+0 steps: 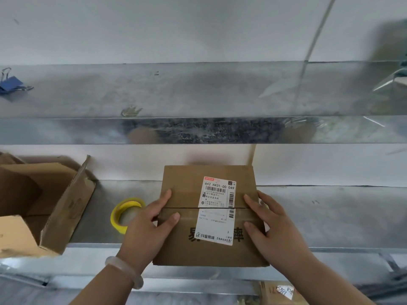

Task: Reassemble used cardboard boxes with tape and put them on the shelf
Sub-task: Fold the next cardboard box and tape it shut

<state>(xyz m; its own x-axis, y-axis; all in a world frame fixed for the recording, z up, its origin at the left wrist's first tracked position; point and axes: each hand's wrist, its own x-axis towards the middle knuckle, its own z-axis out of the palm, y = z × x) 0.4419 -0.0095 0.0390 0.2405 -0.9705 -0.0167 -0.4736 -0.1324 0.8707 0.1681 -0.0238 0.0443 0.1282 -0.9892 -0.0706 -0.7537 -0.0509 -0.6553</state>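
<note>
A closed brown cardboard box (187, 245) with a white shipping label lies on the metal shelf (330, 216), its near edge overhanging the shelf's front. My left hand (149, 225) holds its left side, thumb and a finger lying across the top by the centre seam. My right hand (275, 227) holds the right side the same way. A roll of yellow tape (123, 211) lies on the shelf just left of my left hand.
An open, empty cardboard box (55, 205) sits at the left end of the same shelf. The upper shelf (198, 91) carries a blue binder clip (10, 83) at far left. Another labelled box (282, 291) shows below the shelf.
</note>
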